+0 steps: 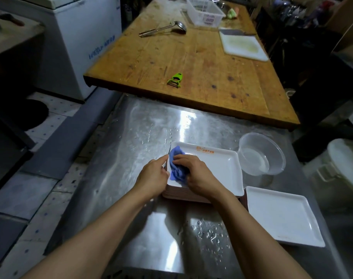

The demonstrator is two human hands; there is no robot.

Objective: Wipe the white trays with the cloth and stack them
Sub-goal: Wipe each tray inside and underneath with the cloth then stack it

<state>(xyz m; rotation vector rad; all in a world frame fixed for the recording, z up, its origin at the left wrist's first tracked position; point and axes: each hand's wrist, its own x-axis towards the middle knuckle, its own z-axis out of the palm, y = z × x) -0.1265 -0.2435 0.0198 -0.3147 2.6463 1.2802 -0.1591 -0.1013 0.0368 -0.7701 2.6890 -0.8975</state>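
- The right hand (193,174) is pressing the blue cloth (177,168) onto the top tray (217,168); its fingers are lying curled over the cloth, bunching it against the tray's left side
- The left hand (153,176) is steadying that tray at its left rim, forefinger stretched along the edge just beside the cloth; whether the other fingers are gripping under the rim I cannot tell
- The top tray is sitting on a stack (181,194) of trays directly under both palms, on the steel table (131,137)
- A second tray (282,216) is lying apart, to the right of the right wrist; a clear bowl (262,156) is standing beyond it, past the fingertips
- The tray is looking stiff, glossy and probably light; with water beading on the table it is likely to be slippery, so taking hold at the raised rim on two opposite sides seems safest
- The cloth is soft and damp-looking, folding to whatever the fingers press
- The stack could be sliding on the wet steel if pushed sideways
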